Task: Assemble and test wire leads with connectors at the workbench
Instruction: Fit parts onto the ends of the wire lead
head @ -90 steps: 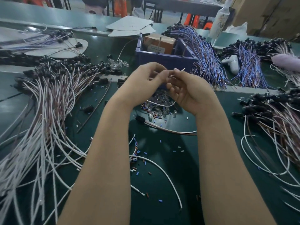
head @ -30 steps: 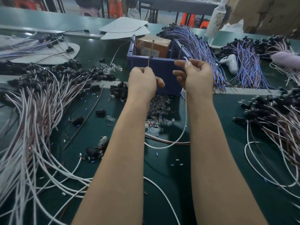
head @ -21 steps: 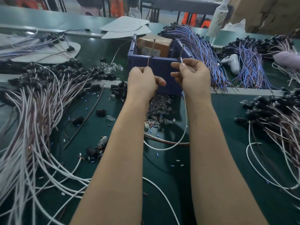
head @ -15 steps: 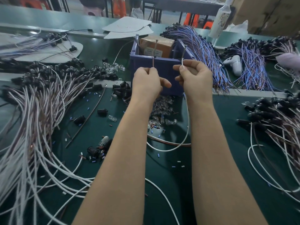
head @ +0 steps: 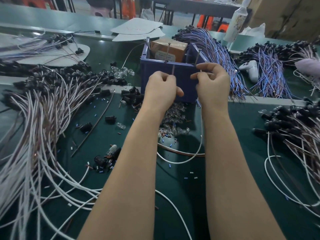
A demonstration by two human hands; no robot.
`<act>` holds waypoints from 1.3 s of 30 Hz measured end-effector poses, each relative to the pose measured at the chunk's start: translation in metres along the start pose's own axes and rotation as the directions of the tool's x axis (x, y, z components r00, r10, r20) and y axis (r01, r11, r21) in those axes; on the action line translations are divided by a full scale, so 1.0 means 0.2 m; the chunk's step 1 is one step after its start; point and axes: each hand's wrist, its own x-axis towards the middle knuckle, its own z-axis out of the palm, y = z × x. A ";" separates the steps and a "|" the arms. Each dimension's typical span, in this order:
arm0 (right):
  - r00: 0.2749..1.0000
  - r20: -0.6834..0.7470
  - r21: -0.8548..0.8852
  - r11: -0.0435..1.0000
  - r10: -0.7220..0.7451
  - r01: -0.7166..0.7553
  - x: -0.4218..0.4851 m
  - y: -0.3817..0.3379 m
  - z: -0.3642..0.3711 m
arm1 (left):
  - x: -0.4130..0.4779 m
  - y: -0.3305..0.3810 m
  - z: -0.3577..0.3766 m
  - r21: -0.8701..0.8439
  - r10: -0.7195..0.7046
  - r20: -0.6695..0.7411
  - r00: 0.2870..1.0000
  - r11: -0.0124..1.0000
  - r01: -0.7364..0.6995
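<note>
Nearest: both forearms reach out over the green bench mat (head: 181, 196), which is littered with cut insulation bits (head: 191, 172) and loose white wire. The white lead (head: 201, 129) hangs from the right hand, loops down to the mat between the arms and disappears behind the left forearm. A brown lead (head: 183, 152) lies beside that loop on the mat.

Left hand (head: 161, 90): fingers curled into a fist, pinching a brownish wire end (head: 173, 71) that sticks up out of it. Anything else in the fist: cannot tell. Right hand (head: 213, 85): thumb and forefinger pinch the white lead's tip, other fingers loosely curled. Both hands are raised just in front of the blue bin (head: 184, 73), wire ends near the two upright metal pins (head: 197, 57) on its front rim. Touching or not: cannot tell.

Judgement: test step, not assembly; the pins look like test contacts. The next move needs each bare end set on its own pin and held steady, ends kept apart.

Around the bin's foot: clear bulbs (head: 174, 116) and black connectors (head: 132, 96) in heaps. A pink-white lead bundle (head: 43, 110) lies left, another bundle (head: 297, 125) right. Further back: a cardboard box (head: 168, 49) inside the bin, blue-purple leads (head: 216, 47), a white controller (head: 249, 70), a bottle (head: 235, 19), then cartons and table legs.
</note>
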 end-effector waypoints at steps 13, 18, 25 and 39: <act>0.987 0.070 0.101 0.983 0.144 -0.151 0.02 0.01 -0.13 | -0.04 0.04 -0.13 0.388 0.047 0.188 0.981 0.914 -0.118; 0.873 0.372 -0.428 0.893 0.315 -0.140 0.00 -0.03 -0.11 | -0.01 0.07 -0.21 0.465 0.230 -0.206 0.951 0.878 -0.112; 0.929 0.316 -0.264 0.959 0.191 -0.107 -0.01 -0.12 -0.12 | 0.00 0.04 -0.19 0.355 0.190 -0.234 0.953 0.930 -0.098; 0.996 -0.068 -0.015 0.998 -0.062 0.061 0.01 0.02 -0.02 | 0.03 -0.01 -0.09 0.174 0.172 -0.164 0.971 0.974 -0.144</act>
